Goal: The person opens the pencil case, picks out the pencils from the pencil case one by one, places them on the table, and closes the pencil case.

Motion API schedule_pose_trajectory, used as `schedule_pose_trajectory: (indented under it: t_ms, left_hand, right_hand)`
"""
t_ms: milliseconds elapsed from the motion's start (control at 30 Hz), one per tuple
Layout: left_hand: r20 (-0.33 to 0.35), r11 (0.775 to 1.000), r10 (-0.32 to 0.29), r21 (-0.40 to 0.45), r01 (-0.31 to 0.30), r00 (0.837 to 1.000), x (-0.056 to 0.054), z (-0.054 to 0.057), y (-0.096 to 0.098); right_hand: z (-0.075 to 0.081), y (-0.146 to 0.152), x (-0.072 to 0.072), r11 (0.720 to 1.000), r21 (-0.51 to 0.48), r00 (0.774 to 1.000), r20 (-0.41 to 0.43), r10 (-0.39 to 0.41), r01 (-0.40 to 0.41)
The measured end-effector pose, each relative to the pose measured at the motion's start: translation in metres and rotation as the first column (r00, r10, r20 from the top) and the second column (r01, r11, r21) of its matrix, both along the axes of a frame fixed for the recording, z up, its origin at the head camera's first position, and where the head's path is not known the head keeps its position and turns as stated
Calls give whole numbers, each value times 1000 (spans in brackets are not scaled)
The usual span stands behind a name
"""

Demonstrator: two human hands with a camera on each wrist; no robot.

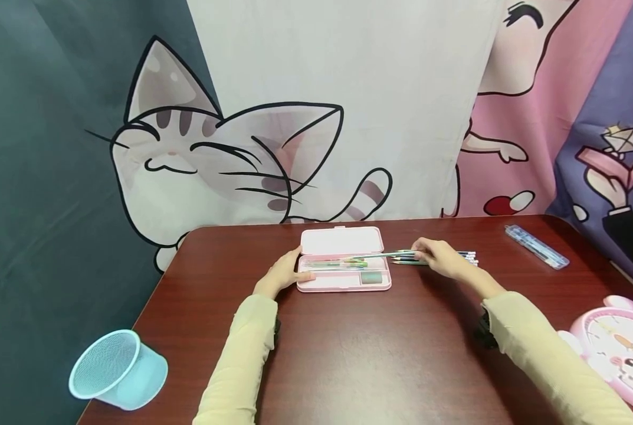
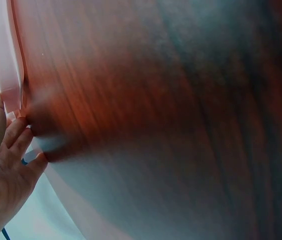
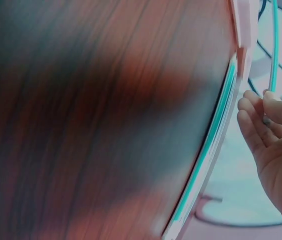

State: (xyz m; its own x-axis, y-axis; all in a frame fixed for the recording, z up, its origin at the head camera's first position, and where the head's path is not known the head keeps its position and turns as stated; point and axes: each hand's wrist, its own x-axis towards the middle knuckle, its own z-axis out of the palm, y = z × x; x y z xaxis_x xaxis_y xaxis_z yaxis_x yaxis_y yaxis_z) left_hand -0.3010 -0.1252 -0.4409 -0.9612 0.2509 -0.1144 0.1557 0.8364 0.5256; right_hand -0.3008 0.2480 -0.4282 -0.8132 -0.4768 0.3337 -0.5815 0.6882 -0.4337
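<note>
An open pink pencil case [image 1: 343,288] lies on the table, its lid [image 1: 341,241] folded back. Several pencils [image 1: 337,265] and a grey-green block [image 1: 371,277] are inside. My left hand [image 1: 281,275] grips the case's left end, thumb over the near side and fingers around the outer edge. Between thumb and fingers, my right hand [image 1: 439,258] pinches a green pencil [image 3: 274,47], raised above the table with its far end over the case. Beneath that hand, several more pencils [image 1: 468,257] lie together on the table, right of the case; the hand partly hides them.
A clear bluish flat case [image 1: 537,247] lies at the back right of the brown table [image 1: 390,360]. The pink alarm clock [image 1: 616,348] is at the right edge. At the front left, a light blue mesh basket [image 1: 143,378] appears tilted. A printed curtain [image 1: 401,88] hangs behind.
</note>
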Motion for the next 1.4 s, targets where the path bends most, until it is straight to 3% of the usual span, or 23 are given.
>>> schedule_pose_trajectory:
  t_ms: [233,400,667,1033,1167,1400]
  left_hand:
    - [-3,1000,3,6,-3,1000,-4,4,-1]
    - [-6,1000,-2,11,2,1000,-5,5,-2]
    - [-8,1000,5,1,-5,1000,-4,3,-2]
    - [11,1000,14,-11,-14,1000,-2,1,0]
    - [6,1000,15,-1,-15,1000,-1,0,0]
    - [5,1000,12,-1,-12,1000,0,0,0]
  right_hand:
    - [7,41,9,997,46,998,9,-56,56]
    - [4,67,16,998,39,999,17,-50,49]
    - [-4,83,19,986,114,992,14,-122,120]
    - [-4,75,15,954,198,967,75,-244,226]
    - [-2,60,12,969,141,974,73,-217,205]
    - [4,10,6,995,49,992,91,-90,86]
